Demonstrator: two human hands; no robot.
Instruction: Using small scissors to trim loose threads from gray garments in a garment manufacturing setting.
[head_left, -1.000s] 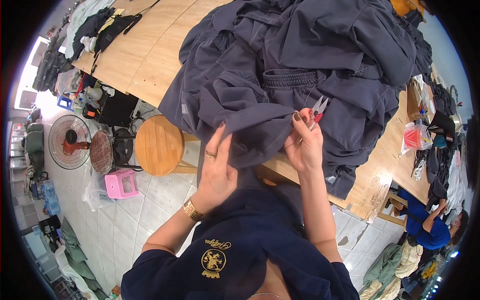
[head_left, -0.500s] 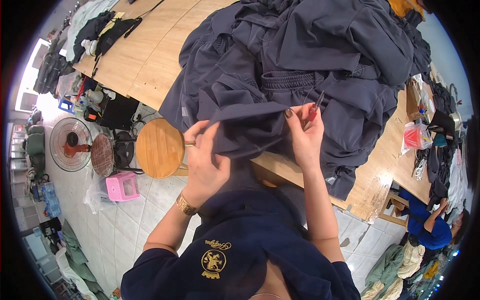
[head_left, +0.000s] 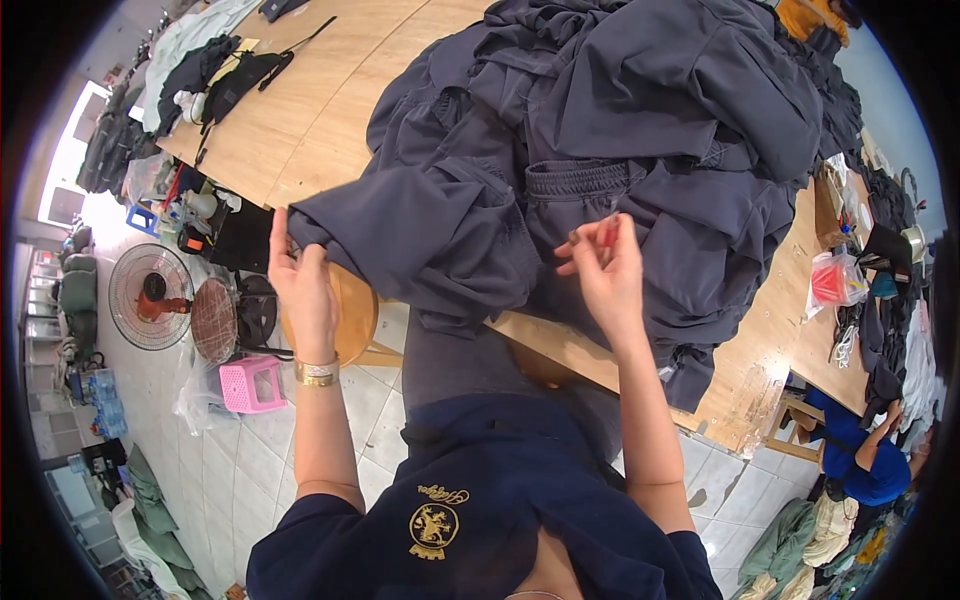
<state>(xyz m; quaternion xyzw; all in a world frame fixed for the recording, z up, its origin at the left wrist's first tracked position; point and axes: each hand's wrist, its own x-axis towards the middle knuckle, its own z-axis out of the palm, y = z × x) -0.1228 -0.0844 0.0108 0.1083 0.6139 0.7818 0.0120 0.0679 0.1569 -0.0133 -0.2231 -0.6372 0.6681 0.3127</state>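
A dark grey garment (head_left: 430, 230) lies partly over the table's near edge, its left part pulled out to a corner. My left hand (head_left: 305, 290) grips that corner between thumb and fingers. To the right, my right hand (head_left: 608, 275) is closed around small red-handled thread snips (head_left: 609, 234); only a bit of red shows and the blades are hidden. The right hand hovers just below a gathered elastic waistband (head_left: 578, 180) and seems apart from the held garment.
A large heap of the same dark grey clothes (head_left: 690, 90) covers the wooden table (head_left: 330, 110). Left of me stand a round wooden stool (head_left: 358, 315), a pink plastic stool (head_left: 252, 384) and a fan (head_left: 150, 298). A person in blue (head_left: 865, 455) works at the right.
My left hand has moved left, drawing the garment's corner out with it. The right hand has come away from the cloth and turned, so the snips' blades no longer show.
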